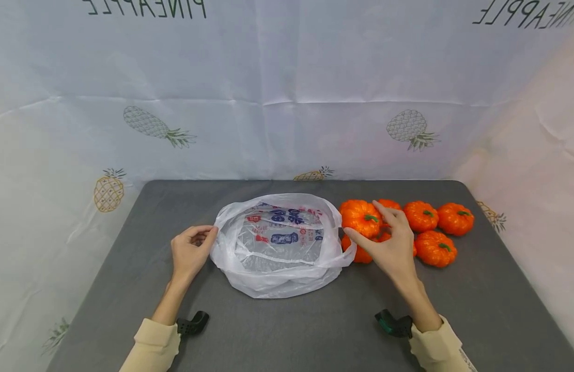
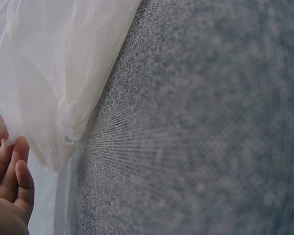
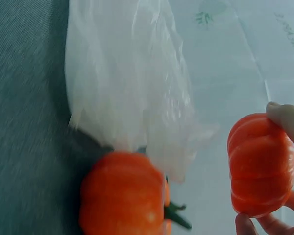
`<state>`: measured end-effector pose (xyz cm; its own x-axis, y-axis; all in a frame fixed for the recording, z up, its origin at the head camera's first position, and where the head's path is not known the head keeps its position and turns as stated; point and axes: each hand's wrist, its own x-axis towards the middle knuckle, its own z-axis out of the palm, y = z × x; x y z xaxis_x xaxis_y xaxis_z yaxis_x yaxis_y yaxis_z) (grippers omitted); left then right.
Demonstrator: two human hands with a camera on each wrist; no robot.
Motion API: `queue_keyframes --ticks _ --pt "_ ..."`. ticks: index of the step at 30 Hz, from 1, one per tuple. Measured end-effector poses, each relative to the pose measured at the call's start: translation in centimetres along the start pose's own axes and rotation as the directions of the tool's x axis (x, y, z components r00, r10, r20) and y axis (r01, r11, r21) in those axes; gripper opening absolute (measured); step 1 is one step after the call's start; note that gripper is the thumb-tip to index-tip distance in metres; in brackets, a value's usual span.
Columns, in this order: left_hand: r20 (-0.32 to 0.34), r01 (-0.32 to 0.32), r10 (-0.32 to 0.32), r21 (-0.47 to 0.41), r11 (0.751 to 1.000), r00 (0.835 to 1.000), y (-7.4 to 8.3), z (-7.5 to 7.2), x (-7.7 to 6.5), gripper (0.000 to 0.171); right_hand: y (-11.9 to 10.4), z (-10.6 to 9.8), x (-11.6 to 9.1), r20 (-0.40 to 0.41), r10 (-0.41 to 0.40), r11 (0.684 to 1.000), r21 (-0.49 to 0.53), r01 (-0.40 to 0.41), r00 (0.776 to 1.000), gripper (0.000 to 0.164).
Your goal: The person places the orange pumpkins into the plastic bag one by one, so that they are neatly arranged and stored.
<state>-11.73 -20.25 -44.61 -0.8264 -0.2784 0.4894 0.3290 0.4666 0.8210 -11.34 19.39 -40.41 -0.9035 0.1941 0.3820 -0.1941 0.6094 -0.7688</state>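
The right hand is gripping an orange pumpkin by its ribbed sides, fingers spanning it, the green stem pointing toward the palm; it is looking light, stiff and slightly slick, so the grooves are probably offering the surest hold. Just left of these fingers, a thin plastic bag is sitting open-mouthed on the table, the left hand pinching its opposite edge; it is seeming limp, best held at the rim. To the right of the gripping fingers, more pumpkins are lying.
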Motion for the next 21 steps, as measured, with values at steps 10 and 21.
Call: queue_keyframes --ticks 10,21 --pt "0.003 0.0 0.0 0.01 1.0 1.0 0.4 0.0 0.1 0.005 -2.8 2.9 -0.4 0.097 -0.037 0.997 0.071 0.03 0.995 0.078" --pt "0.004 0.019 -0.019 0.019 1.0 1.0 -2.3 0.3 0.1 0.004 -5.2 7.1 -1.1 0.254 -0.008 0.991 0.129 -0.026 0.967 0.077"
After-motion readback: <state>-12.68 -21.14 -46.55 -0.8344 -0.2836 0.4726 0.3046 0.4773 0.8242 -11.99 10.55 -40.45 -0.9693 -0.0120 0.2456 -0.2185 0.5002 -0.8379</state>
